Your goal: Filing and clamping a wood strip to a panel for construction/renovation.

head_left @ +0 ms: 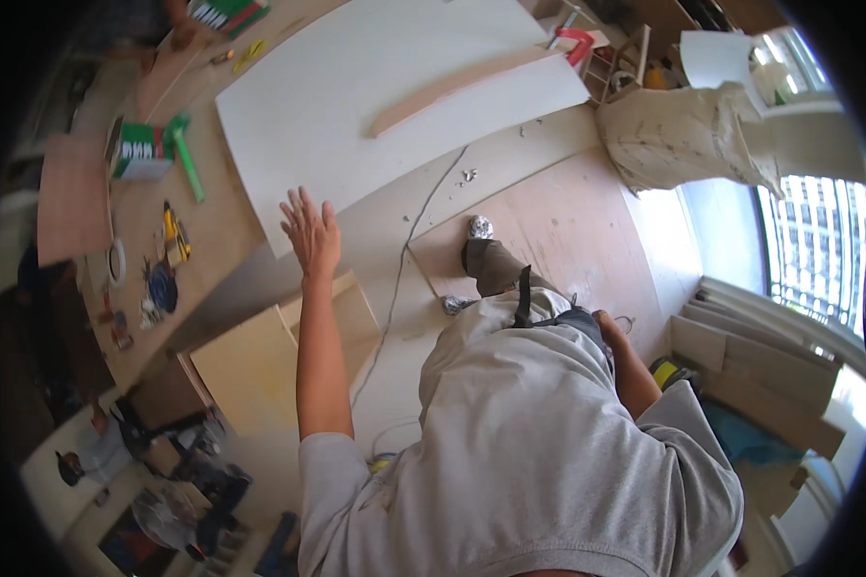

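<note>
My left hand (310, 231) is raised with fingers spread and holds nothing, just in front of the lower left edge of a large white panel (318, 106); whether it touches the panel I cannot tell. A pale wooden strip (462, 91) lies on the panel, with a red clamp (573, 43) near its far right end. My right hand (610, 329) is down at my right hip beside a dark waist pouch (577, 322), its fingers curled and partly hidden.
A workbench (221, 236) at left carries green cans (140, 149) and tools. A cord (406, 250) runs along the floor by my feet. An open wooden box (250, 356) is at lower left, boards (746, 346) lean at right, and other people are at the left edge.
</note>
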A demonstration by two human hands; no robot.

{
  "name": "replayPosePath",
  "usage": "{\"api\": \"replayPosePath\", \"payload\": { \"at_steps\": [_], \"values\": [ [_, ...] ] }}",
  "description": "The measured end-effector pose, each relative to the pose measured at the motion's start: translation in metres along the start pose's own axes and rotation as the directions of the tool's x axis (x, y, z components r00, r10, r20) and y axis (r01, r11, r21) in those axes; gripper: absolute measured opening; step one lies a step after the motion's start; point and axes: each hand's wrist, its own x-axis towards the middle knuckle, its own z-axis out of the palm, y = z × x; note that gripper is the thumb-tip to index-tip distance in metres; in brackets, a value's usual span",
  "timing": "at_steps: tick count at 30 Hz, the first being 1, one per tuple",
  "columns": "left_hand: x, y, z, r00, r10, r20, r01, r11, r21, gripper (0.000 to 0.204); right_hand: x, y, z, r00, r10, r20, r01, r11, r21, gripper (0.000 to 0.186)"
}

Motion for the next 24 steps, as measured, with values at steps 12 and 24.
{"api": "replayPosePath", "payload": {
  "at_steps": [12,24],
  "values": [
    [0.013,0.138,0.087,0.967,0.247,0.069,-0.251,0.966,0.064,0.082,-0.001,-0.093,-0.041,0.691,0.697,0.194,-0.429,0.178,0.886,0.014],
    [0.083,0.310,0.078,0.694,0.720,0.009,-0.702,0.680,-0.214,0.069,-0.028,-0.136,-0.008,0.579,0.747,0.327,-0.330,-0.152,0.932,0.016]
  ]
}}
